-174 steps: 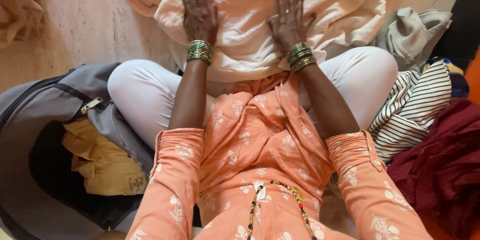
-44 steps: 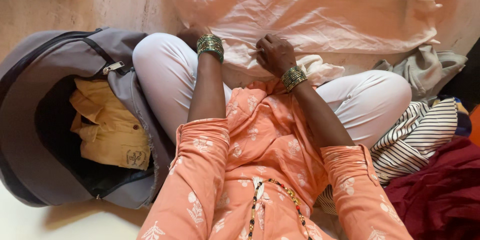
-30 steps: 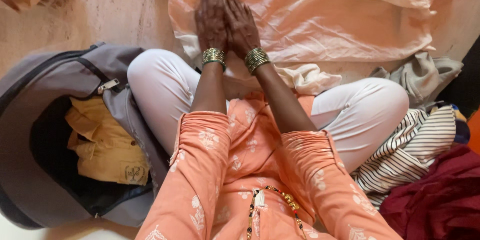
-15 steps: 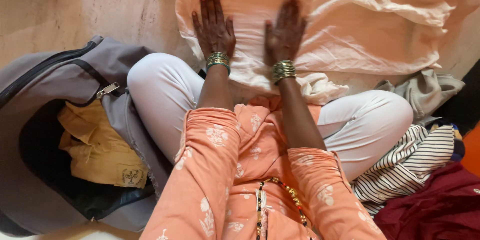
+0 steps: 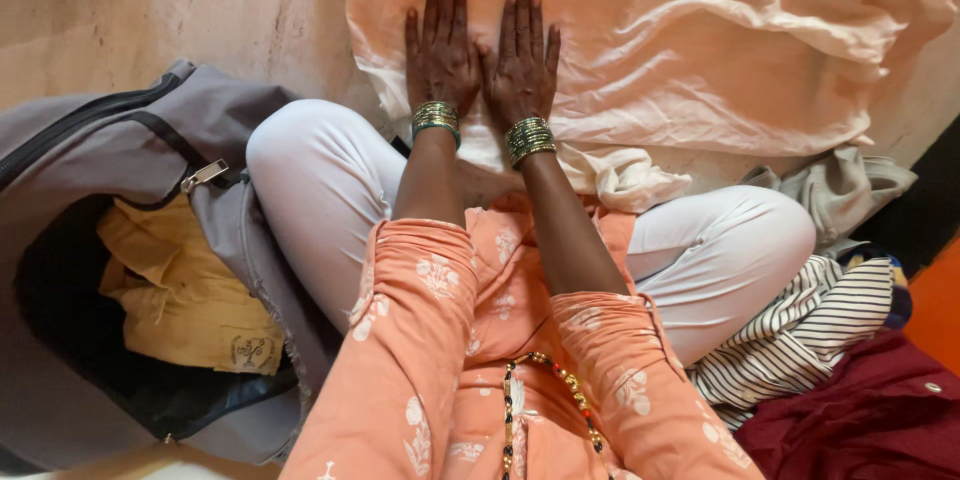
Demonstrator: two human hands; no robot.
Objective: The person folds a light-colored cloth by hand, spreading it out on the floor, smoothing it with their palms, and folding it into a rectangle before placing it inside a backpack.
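Observation:
A pale peach cloth [image 5: 700, 50] lies spread on the floor in front of my crossed legs. My left hand [image 5: 440, 50] and my right hand [image 5: 520, 60] rest flat on its near left part, side by side and almost touching, fingers straight and pointing away from me. Neither hand grips anything. Green and gold bangles sit on both wrists. The cloth is wrinkled on its right half and smoother under my palms.
An open grey bag [image 5: 120, 160] lies at my left with a folded yellow garment [image 5: 180, 300] inside. At my right are a grey cloth [image 5: 840, 185], a striped black-and-white garment [image 5: 800, 340] and a dark red garment [image 5: 870, 420]. Bare stone floor [image 5: 180, 10] shows at the upper left.
Half a second ago my hands lay apart on the cloth; now they have slid together, side by side near its left edge. Earlier they were pulled back at my lap.

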